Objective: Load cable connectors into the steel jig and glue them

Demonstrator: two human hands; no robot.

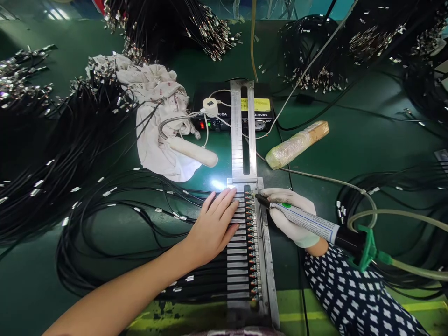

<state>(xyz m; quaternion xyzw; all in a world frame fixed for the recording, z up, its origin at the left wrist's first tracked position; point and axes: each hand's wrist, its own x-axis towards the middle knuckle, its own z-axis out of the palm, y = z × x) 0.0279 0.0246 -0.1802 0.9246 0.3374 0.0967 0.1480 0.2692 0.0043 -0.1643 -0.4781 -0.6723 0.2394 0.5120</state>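
The person's 2 hands are near each other, not touching. The bare left forearm (140, 285) slants up from the lower left to the left hand (210, 235), which is spread palm down, its back showing. Its 4 fingers (220, 203) point up and rightward, nearly straight and slightly apart; the thumb (229, 234) lies below them. The right arm, in a patterned sleeve (350, 284), rises from the lower right. A strip of wrist (317, 247) shows below the white glove (301, 239); the right hand (291, 227) is curled in a grip, fingertips toward the left.
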